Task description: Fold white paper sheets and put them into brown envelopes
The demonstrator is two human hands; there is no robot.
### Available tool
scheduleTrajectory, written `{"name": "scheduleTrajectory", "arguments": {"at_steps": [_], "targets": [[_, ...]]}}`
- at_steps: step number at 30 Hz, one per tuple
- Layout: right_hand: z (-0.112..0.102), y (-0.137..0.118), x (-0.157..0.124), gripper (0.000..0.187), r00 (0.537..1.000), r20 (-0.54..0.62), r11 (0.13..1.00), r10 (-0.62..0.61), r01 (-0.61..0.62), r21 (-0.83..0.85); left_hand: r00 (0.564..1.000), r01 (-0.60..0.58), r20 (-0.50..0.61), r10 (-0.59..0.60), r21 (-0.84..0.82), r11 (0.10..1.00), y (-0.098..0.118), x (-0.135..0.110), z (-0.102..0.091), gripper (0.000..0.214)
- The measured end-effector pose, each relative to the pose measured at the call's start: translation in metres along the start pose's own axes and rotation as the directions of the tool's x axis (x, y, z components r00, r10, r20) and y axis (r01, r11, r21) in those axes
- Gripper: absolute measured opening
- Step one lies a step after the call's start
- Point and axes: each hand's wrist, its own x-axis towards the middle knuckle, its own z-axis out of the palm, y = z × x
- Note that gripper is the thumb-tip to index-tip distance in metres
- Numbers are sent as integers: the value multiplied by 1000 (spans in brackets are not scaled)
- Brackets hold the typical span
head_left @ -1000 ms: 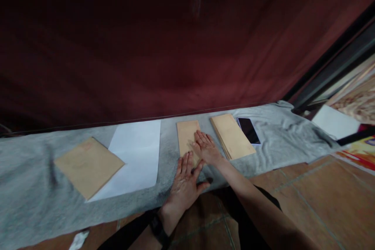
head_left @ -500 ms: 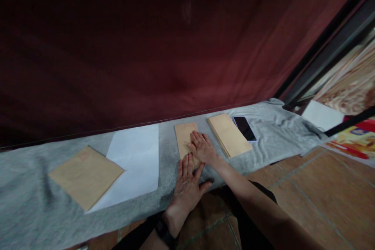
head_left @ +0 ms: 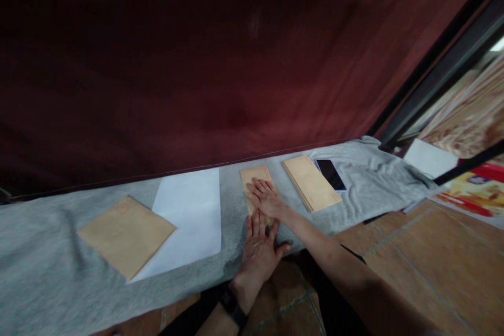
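A brown paper envelope [head_left: 255, 173] lies flat on the grey cloth in front of me, partly covered by both hands. My right hand [head_left: 266, 198] rests palm down on its middle, fingers stretched out. At the envelope's near end lies my left hand [head_left: 258, 252], flat, with fingers apart and a dark band on the wrist. To the right is a stack of brown envelopes [head_left: 313, 184]. Off to the left, another brown envelope [head_left: 128, 236] sits turned at an angle, overlapping white paper [head_left: 192, 215].
A phone [head_left: 331, 174] lies beside the stack on the grey cloth [head_left: 370, 178]. Behind the cloth rises a dark red surface [head_left: 236, 63]. Brown floor tiles [head_left: 425, 252] show in front, and a colourful printed sheet [head_left: 478, 189] lies at far right.
My right hand has shifted slightly left across the envelope, its fingers now more spread. My left hand stays at the near end. The view has moved a little.
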Motion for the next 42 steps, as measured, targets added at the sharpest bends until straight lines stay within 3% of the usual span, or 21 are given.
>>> {"name": "scheduleTrajectory", "arguments": {"at_steps": [8,12,15,27,36,39,42], "targets": [[3,7,39,52,986,-64,986,152,-156,-58,1000,-16,-21,16,17,1000,-2,-2,5,83],[4,7,44,56,975,-98,976,202,-208,-62,1000,-17,1,17,7,1000,-2,-3,1,83],[5,5,41,58,982,-92,983,165,-171,-65,1000,-11,10,11,8,1000,-1,-2,-1,82],[5,-2,-18,62,996,53,995,-72,68,73,999,15,39,-18,69,998,1,2,-3,68],[2,18,-62,61,998,-16,998,66,-66,22,1000,10,-24,-6,189,982,-5,-1,4,79],[1,18,-83,62,999,-13,999,50,-50,12,998,15,-57,-4,197,980,-5,-4,10,77],[0,13,-107,64,1000,-25,1000,-13,13,21,1000,22,-18,-19,175,984,-6,-6,9,81]]}}
